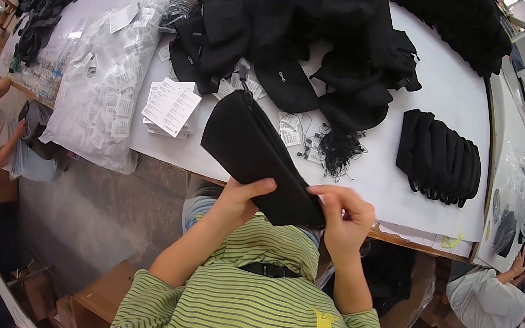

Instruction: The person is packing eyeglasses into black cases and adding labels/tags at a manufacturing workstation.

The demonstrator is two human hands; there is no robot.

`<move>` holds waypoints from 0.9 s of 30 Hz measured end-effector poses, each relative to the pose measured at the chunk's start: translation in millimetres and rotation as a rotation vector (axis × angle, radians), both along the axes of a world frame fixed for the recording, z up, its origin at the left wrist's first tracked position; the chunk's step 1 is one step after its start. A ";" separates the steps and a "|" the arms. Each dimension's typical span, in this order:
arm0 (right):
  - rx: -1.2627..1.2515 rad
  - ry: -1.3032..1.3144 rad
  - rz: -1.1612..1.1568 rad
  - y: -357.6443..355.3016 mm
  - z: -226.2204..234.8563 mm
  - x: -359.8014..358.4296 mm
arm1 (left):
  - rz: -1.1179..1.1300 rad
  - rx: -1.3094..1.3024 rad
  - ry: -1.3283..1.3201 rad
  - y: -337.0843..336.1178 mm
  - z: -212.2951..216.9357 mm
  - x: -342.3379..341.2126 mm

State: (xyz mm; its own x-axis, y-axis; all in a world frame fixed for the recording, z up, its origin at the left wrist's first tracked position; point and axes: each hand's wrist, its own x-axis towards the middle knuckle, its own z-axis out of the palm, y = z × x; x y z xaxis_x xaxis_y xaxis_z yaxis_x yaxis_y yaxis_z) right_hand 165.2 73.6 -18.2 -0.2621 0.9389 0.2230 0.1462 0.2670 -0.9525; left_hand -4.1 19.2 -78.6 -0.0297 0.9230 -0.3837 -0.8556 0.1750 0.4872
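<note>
Black fabric pouch (257, 156) being held in both hands above the near edge of the table (420, 106).

Matte and flat, the pouch is lying slanted, its zip end pointing up and away; the left hand (240, 198) is gripping its lower edge with thumb over and fingers closed beneath, while the right hand (343, 217) is pinching the lower corner with fingers curled tight. White sheeting is covering the table, which is carrying a heap of black bags (315, 36), a neat row of folded black pouches (440, 156), a stack of paper tags (171, 106), a tangle of black cords (339, 150) and clear plastic packets (109, 80). Other people are sitting at the left and lower right, with cardboard boxes on the floor.
</note>
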 end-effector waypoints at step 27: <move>-0.026 0.359 -0.153 33.3 -16.1 9.2 | -0.369 -0.019 0.203 8.1 30.9 21.2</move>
State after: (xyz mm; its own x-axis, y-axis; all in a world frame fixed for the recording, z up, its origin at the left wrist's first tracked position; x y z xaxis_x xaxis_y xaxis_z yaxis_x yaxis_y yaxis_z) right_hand 174.5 106.9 -34.3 -0.0282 0.9676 0.2509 -0.1617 0.2433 -0.9564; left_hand 17.1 27.3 -47.8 0.2244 0.8789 -0.4209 -0.6210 0.4619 0.6333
